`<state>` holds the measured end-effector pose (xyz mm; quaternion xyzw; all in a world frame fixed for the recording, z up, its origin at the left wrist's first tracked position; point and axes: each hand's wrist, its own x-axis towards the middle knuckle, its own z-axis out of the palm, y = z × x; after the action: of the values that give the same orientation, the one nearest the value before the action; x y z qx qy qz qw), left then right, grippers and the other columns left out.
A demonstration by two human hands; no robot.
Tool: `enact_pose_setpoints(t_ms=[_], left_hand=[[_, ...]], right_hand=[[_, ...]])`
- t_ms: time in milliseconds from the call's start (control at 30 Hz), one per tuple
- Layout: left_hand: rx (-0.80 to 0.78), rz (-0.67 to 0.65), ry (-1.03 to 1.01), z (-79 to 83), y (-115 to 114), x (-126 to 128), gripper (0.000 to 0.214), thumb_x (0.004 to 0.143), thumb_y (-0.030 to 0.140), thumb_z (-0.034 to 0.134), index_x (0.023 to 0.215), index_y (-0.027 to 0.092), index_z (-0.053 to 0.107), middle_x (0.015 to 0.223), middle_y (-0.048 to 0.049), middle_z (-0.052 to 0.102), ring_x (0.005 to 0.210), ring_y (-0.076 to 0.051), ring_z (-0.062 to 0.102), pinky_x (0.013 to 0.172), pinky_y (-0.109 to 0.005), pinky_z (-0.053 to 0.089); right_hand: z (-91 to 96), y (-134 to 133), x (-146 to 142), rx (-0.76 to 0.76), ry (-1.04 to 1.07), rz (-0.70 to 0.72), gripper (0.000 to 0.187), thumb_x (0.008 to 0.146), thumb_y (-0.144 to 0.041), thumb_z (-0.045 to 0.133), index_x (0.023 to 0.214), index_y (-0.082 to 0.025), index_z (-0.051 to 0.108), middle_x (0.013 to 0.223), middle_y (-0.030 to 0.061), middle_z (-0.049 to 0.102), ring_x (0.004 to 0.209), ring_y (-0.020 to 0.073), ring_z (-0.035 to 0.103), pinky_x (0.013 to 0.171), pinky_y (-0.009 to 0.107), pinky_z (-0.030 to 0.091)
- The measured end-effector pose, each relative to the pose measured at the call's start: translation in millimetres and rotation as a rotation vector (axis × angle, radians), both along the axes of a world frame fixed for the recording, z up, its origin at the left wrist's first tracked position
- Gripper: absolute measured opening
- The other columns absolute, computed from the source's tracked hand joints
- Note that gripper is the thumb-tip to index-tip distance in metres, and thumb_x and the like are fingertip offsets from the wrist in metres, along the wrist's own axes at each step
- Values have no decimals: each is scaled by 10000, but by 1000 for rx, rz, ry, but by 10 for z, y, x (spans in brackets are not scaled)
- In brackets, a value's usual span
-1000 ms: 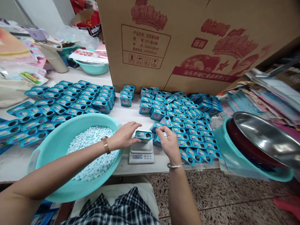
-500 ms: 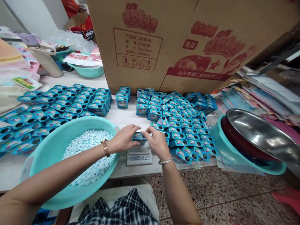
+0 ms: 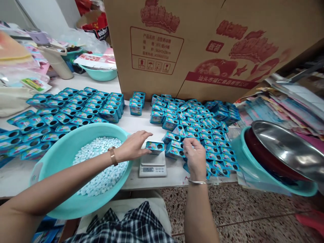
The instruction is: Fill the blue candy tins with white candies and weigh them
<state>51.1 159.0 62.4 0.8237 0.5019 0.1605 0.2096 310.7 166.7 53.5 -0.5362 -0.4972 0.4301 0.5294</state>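
carton (image 3: 202, 47) behind blue boxes (image 3: 192, 129); basin (image 3: 58, 175) beside scale (image 3: 153, 171)

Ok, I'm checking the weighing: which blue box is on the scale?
The box beside the left hand: it alone sits on the scale, while the other boxes are off it.

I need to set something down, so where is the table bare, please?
The table is bare between left boxes and right boxes, behind the left hand; a smaller patch lies between scale, right boxes and front edge. Crowded: behind the basin, beside the right hand.
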Motion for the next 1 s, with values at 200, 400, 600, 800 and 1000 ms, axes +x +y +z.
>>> enact_pose_setpoints(t_ms=[200,400,600,800,1000], left_hand=[[6,5,-35,87,1,-51,628,796,379,684,1338,190,431,1282,-127,538,1176,-285,511,996,-446,430],[5,-25,-20,68,0,10,628,813,436,663,1344,208,418,1297,-124,527,1196,-284,497,1007,-448,420],[-22,-45,8,-19,17,93,612,807,433,668,1328,217,430,1273,-119,538,1164,-282,514,978,-423,431],[-26,-67,91,-97,49,262,554,774,364,682,1263,190,490,1196,-125,583,1110,-295,538,942,-419,426],[60,16,245,-105,368,137,300,764,296,634,1053,230,587,1023,-64,662,1012,-275,586,983,-450,331]], right_hand=[[-136,-165,413,-160,679,-139,284,742,-333,757,729,-192,511,515,-108,354,391,29,260,352,146,173],[-201,-213,564,-247,1050,-171,210,775,-251,712,780,-178,514,608,-84,418,425,25,345,345,121,284],[-107,-199,269,-296,998,-64,216,717,-109,687,899,-167,585,736,-41,511,474,17,388,347,100,307],[-17,-90,-62,-341,965,93,168,772,-159,682,924,-172,610,696,-58,476,440,3,321,323,70,259],[-3,-97,-3,-349,1039,109,170,789,-165,692,923,-166,588,697,-62,449,444,0,354,326,74,286]])
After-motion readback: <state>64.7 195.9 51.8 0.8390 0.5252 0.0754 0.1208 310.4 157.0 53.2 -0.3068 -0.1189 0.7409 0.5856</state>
